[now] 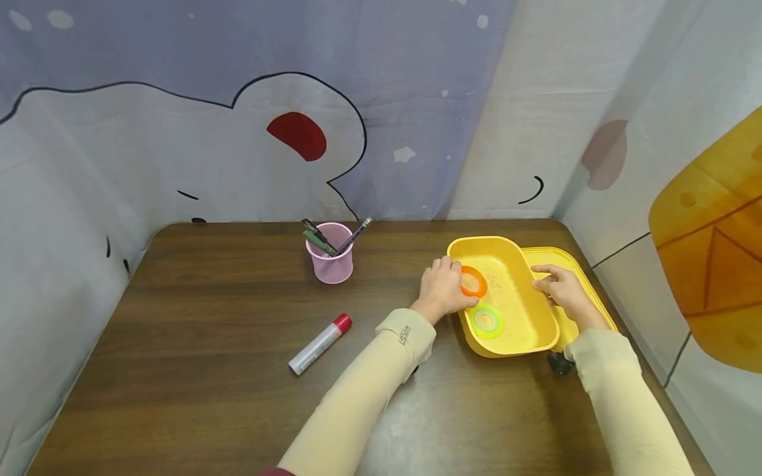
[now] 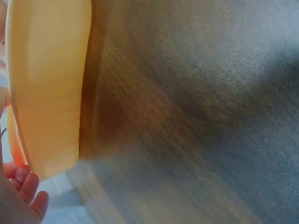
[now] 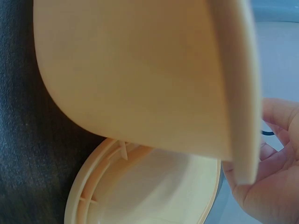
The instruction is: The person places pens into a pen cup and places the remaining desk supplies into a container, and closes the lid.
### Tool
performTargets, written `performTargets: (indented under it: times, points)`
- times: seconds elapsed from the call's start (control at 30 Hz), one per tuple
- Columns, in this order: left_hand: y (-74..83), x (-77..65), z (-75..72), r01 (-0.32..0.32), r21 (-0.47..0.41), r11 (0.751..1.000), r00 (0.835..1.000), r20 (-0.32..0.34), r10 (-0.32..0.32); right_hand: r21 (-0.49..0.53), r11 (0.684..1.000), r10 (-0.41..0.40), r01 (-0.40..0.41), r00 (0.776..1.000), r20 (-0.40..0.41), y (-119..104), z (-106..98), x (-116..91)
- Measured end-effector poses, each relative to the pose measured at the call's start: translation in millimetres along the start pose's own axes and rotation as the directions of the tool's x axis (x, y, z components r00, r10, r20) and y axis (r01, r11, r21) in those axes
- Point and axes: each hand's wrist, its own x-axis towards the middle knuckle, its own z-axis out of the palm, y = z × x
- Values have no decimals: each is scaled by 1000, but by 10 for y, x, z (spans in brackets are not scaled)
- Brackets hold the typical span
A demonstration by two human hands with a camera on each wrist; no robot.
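A yellow plastic container [image 1: 518, 311] stands on the table at the right, partly over its yellow lid [image 1: 550, 256]. At its left rim, my left hand [image 1: 443, 287] holds an orange roll of tape [image 1: 483, 285] between thumb and fingers. The left wrist view shows the roll's orange edge [image 2: 17, 149] at rim height beside the curled fingers [image 2: 29, 186]. Inside the container lies a yellow-green roll of tape [image 1: 476, 327]. My right hand [image 1: 565, 291] grips the container's right rim; in the right wrist view the rim [image 3: 240, 93] hides part of the fingers.
A red-capped glue stick [image 1: 315, 349] lies left of my left forearm. Farther back stands a pink cup [image 1: 333, 268] with several pens. Printed curtains [image 1: 417, 132] hang behind the table [image 1: 208, 344] and along its right side.
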Motion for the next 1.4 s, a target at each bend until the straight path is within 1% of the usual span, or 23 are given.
performTargets:
  times: [0.3,0.47,0.6,0.77,0.87,1.13,1.23,1.4]
  points:
    - [-47,31,63,-71,18,997,996,-44,71,-3,1000,-26,26,1000,6,21,1,2]
    - [-31,38,57,-89,15,996,995,-40,90,3,999,-33,33,999,2,12,9,1]
    - [3,35,58,-85,15,996,996,-19,85,1,999,-32,32,999,-2,10,16,2]
    - [33,31,76,-69,39,997,998,-4,69,-1,999,-35,35,999,-7,19,23,9]
    - [41,31,86,-60,46,997,998,-14,61,-1,999,-38,38,999,-11,24,25,12]
    - [47,26,102,-23,51,998,997,-74,26,1,999,-44,44,999,-7,32,19,21]
    - [45,20,102,-25,44,999,997,-74,28,1,999,-41,41,999,-8,35,17,21]
    - [34,17,111,-29,1,1000,997,-65,29,3,999,-41,41,999,-5,48,12,22]
